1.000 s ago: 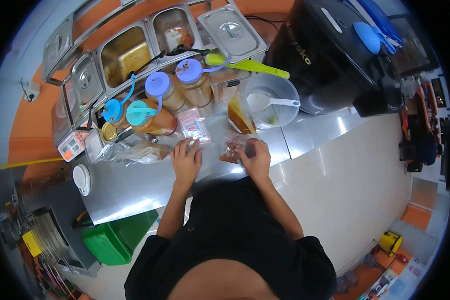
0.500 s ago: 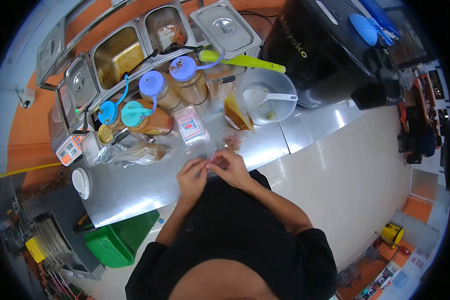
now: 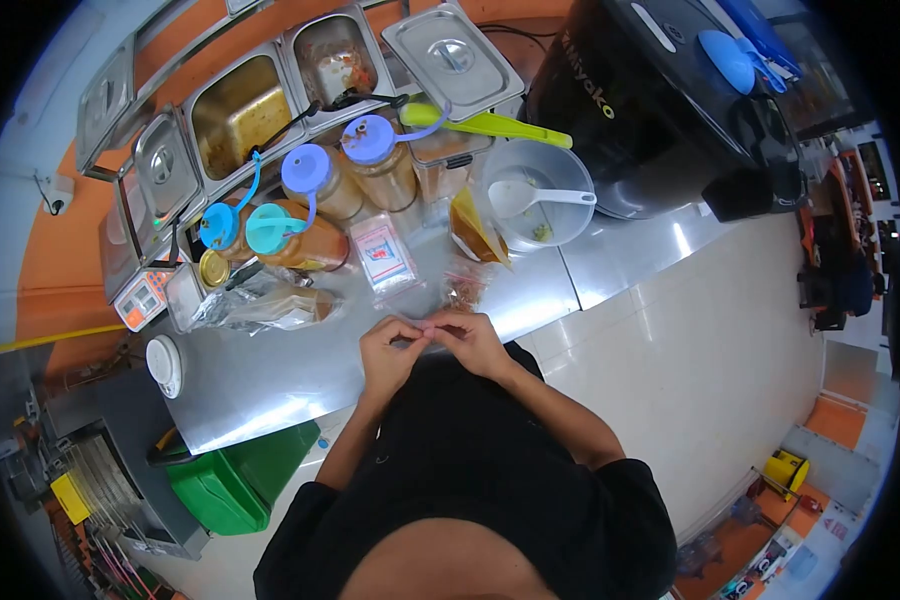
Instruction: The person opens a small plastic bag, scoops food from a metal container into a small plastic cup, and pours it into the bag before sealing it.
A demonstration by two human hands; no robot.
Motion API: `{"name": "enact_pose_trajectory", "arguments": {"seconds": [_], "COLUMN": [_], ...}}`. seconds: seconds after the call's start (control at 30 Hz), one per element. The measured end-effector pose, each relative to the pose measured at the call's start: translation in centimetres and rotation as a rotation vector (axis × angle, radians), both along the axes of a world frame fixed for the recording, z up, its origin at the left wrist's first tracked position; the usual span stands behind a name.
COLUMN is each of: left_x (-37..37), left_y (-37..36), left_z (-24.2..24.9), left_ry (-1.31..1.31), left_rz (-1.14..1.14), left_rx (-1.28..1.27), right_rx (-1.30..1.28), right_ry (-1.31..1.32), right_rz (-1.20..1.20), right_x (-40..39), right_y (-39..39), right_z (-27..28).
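My left hand (image 3: 389,352) and my right hand (image 3: 470,343) meet at the front edge of the steel table (image 3: 270,375). Fingertips of both are pinched together and touch; whatever lies between them is too small to make out. Just beyond them lies a clear bag with reddish bits (image 3: 464,286). A clear packet with a red and white label (image 3: 385,256) is behind my left hand. Farther back stands an open brown pouch (image 3: 475,232), beside a clear tub (image 3: 540,228) with a white scoop (image 3: 513,198) in it.
Jars with blue and purple lids (image 3: 310,172) stand at the back left, near crumpled plastic (image 3: 260,302). Steel pans (image 3: 238,112) line the back. A large black container (image 3: 640,120) is at the right, a white round lid (image 3: 164,365) at the left, a green bin (image 3: 220,493) below.
My hands have shifted slightly; the fingertips of both now meet more evenly, and my left fingers are more curled. The objects on the table stay where they were.
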State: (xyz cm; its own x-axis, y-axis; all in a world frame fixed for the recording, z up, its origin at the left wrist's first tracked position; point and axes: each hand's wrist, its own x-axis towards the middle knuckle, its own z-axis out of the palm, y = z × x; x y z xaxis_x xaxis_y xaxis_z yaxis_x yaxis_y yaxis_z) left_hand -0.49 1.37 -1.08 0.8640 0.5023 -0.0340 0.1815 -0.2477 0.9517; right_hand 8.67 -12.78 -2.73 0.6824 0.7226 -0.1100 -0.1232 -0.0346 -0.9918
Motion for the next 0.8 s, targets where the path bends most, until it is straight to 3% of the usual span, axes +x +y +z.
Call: {"name": "enact_pose_trajectory", "arguments": {"seconds": [0.03, 0.1, 0.23, 0.33, 0.4, 0.57, 0.67, 0.73, 0.8], "left_x": [0.0, -0.1, -0.2, 0.1, 0.1, 0.3, 0.4, 0.2, 0.2], "left_y": [0.2, 0.5, 0.3, -0.4, -0.8, -0.9, -1.0, -1.1, -1.0], "left_z": [0.1, 0.2, 0.1, 0.3, 0.5, -0.1, -0.4, -1.0, -2.1], "left_ry": [-0.003, 0.078, 0.039, -0.055, -0.076, -0.179, -0.230, -0.027, -0.010], "left_rz": [0.002, -0.064, -0.066, 0.011, -0.025, -0.004, 0.022, -0.045, -0.121], "left_rx": [0.003, -0.286, -0.226, 0.004, 0.195, 0.378, 0.435, 0.512, 0.544], "right_rx": [-0.001, -0.001, -0.043, 0.041, -0.145, -0.072, -0.116, -0.271, -0.326], "right_ry": [0.093, 0.180, 0.048, 0.065, -0.132, -0.080, -0.288, -0.474, -0.619], "right_rz": [0.009, 0.030, -0.018, -0.033, -0.045, -0.095, -0.098, -0.015, 0.058], "right_x": [0.1, 0.3, 0.0, -0.2, 0.1, 0.0, 0.3, 0.7, 1.2], "right_y": [-0.1, -0.5, -0.1, 0.6, 0.8, 1.1, 1.4, 1.5, 1.7], "right_z": [-0.1, -0.5, -0.6, 0.5, 0.8, -0.6, 0.4, 0.9, 1.4]}}
